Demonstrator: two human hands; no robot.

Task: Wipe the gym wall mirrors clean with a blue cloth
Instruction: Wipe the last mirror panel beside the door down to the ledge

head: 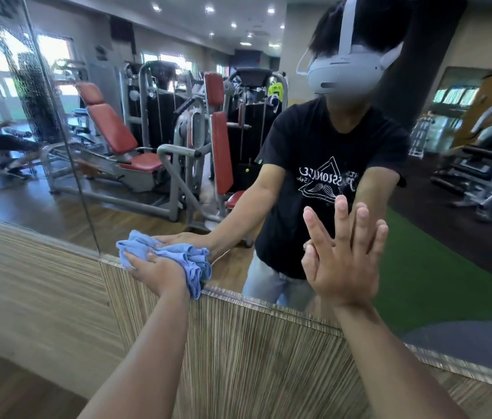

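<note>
Down at the bottom edge of the mirror [154,213], the bunched blue cloth [178,255] is pressed to the glass under a flat left hand [157,272]. Right hand [341,267] is splayed bare on the glass, so I'd expect fresh smudges.

A black T-shirt [305,140] with a white triangle print, pale jeans [265,282] and a grey headset [344,71] are worn; left hand [155,272] and right hand [343,267] are bare.
</note>
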